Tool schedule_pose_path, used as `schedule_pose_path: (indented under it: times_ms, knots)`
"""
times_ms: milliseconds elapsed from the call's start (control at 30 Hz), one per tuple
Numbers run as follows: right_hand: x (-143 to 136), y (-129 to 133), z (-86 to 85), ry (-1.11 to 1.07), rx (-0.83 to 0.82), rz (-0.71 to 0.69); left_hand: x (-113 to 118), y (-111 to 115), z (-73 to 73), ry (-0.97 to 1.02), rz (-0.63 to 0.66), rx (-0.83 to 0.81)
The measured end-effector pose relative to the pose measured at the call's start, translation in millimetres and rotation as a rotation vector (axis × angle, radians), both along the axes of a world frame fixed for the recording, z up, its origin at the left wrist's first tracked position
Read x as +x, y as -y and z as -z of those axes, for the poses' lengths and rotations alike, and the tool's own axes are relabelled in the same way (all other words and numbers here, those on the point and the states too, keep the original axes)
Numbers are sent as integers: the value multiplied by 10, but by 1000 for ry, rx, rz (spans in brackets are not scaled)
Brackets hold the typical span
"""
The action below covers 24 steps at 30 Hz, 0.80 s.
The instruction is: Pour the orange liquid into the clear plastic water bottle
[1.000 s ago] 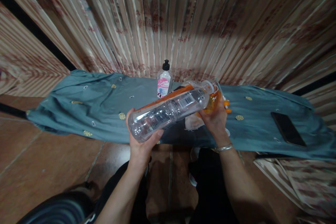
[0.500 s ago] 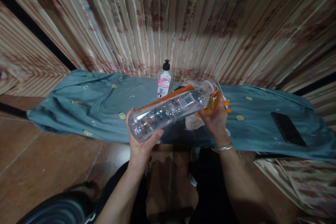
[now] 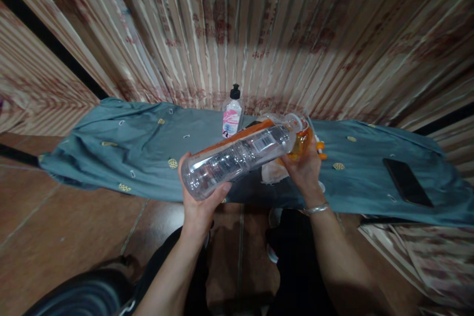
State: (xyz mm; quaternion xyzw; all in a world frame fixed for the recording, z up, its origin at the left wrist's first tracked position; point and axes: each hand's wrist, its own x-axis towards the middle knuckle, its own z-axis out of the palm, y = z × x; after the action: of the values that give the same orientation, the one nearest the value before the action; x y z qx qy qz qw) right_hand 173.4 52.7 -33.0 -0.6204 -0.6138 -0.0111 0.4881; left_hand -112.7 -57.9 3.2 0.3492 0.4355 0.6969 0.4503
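Pleated, patterned curtains (image 3: 237,34) hang behind a brown tiled floor (image 3: 85,227).

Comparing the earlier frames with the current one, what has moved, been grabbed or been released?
Nothing visibly changed. The left hand still holds the tilted clear bottle, and the right hand still holds the orange-tinted container at its neck end. The black-capped bottle and phone stayed put.

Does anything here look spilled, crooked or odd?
I can see no spill or damage. The blue-green cloth is rumpled at its left end, and the phone lies slanted near the front edge. The big clear bottle is tilted, but the left hand holds it, so that looks deliberate.
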Motion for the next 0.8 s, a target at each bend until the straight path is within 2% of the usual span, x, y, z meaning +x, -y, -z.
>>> schedule_pose_path:
  times_ms: [367, 800]
  knots:
    - [5, -2, 18, 7, 22, 19, 0, -2, -2, 9, -8, -10]
    - [-1, -3, 11, -15, 7, -26, 10, 3, -20, 8, -7, -5]
